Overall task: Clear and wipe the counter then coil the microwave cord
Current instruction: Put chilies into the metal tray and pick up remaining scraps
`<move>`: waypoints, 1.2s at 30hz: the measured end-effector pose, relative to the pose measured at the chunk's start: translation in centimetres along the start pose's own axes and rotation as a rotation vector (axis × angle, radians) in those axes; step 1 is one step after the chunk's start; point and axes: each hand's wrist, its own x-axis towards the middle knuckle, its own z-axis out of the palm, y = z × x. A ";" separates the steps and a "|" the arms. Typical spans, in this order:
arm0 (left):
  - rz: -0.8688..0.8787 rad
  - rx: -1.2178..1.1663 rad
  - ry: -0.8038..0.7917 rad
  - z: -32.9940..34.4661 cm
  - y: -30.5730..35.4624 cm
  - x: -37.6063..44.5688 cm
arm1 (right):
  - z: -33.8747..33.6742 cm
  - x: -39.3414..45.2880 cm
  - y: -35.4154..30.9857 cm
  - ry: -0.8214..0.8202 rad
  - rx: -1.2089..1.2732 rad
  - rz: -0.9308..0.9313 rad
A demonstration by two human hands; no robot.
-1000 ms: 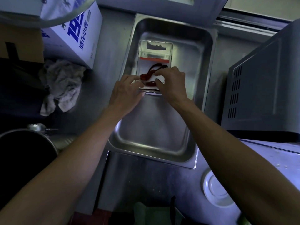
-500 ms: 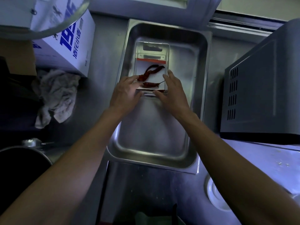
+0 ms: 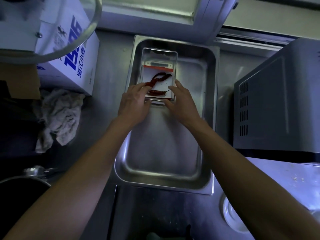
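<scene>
Left hand (image 3: 134, 102) and right hand (image 3: 181, 103), fingers loose, flanking a clear rectangular box (image 3: 158, 58) of wrinkled red chillies (image 3: 158, 78). Inside a smooth steel tray (image 3: 210, 118). Fingertip contact hard to make out.

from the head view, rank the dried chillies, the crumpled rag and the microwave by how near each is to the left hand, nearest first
1. dried chillies: at the left hand fingertips, inside the clear box.
2. crumpled rag: on the counter, off to the left.
3. microwave: far right.
</scene>
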 end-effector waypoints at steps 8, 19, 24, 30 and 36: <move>-0.078 0.129 -0.117 -0.3 2.8 -3.9 | -3.8 -6.8 0.6 -0.094 -0.136 -0.044; 0.107 0.153 -0.178 3.6 14.5 -13.3 | -7.3 -23.0 6.4 0.071 0.000 -0.068; 0.206 0.110 -0.179 6.3 21.1 -18.1 | -9.5 -31.1 10.8 0.142 0.046 0.027; 0.315 0.104 -0.229 10.2 28.5 -25.0 | -12.0 -41.8 16.2 0.246 0.064 0.125; 0.408 0.114 -0.305 14.4 35.4 -30.8 | -13.4 -51.5 21.5 0.362 0.070 0.194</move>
